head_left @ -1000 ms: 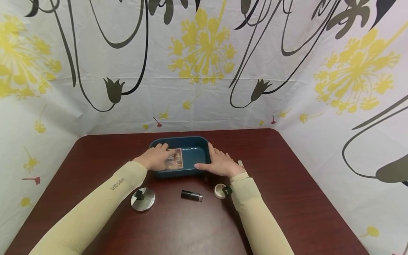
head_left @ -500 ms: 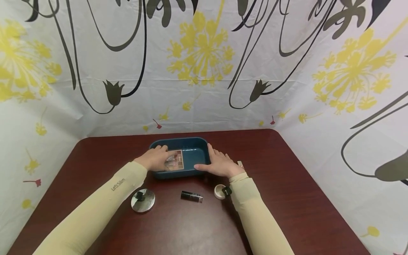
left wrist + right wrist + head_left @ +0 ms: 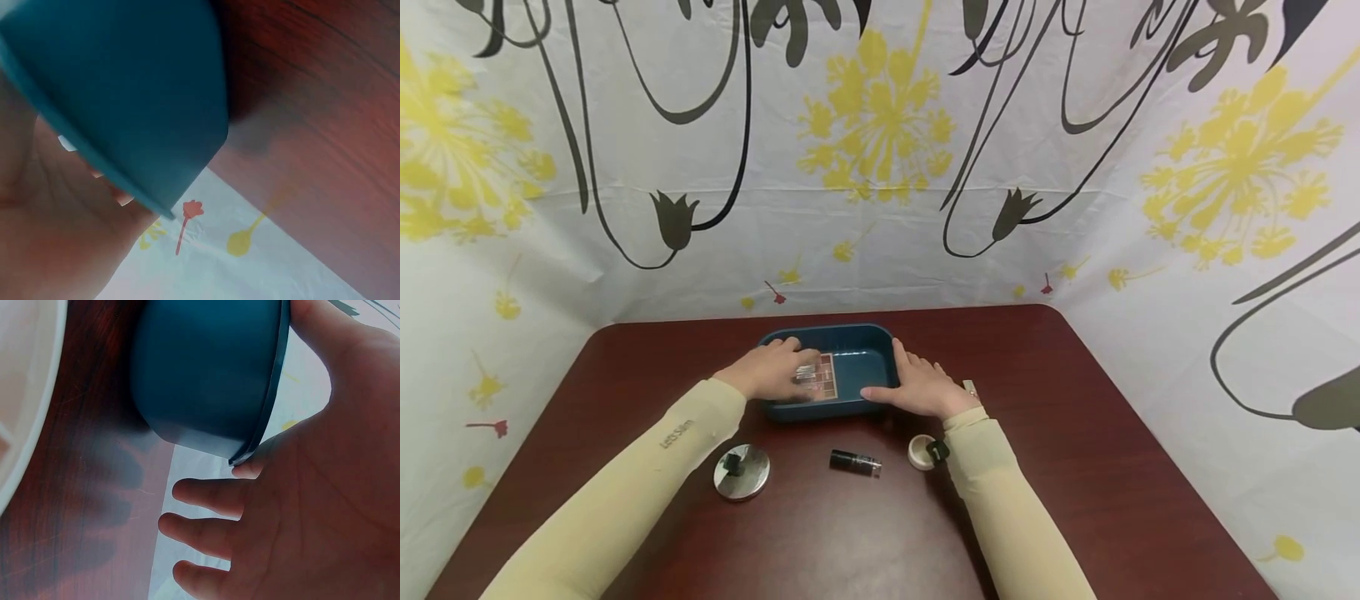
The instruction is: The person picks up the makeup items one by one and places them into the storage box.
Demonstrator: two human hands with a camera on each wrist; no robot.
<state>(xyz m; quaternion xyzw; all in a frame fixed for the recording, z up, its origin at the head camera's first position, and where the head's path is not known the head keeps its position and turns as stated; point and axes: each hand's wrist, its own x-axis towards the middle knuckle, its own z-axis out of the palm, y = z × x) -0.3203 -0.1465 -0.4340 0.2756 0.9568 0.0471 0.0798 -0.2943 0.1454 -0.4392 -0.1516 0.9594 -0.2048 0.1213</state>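
Note:
A blue tray stands near the back of the table. An eyeshadow palette lies in its left half, partly covered by my left hand, whose curled fingers and thumb reach over the left rim and hold the palette. Motion blurs those fingers. Nails of several curled fingers show beside the rim in the left wrist view. At the tray's right end my right hand grips the rim, its thumb reaching inside. In the right wrist view the hand's other fingers stretch out below the tray's corner.
In front of the tray lie a round, shiny silver disc, a black lipstick-like tube and a small round white pot near the right wrist. A patterned cloth hangs around the dark red table.
The head view shifts slightly. My left fingers move a little over the palette, showing a white-printed patch between them. The right hand stays on the tray's rim.

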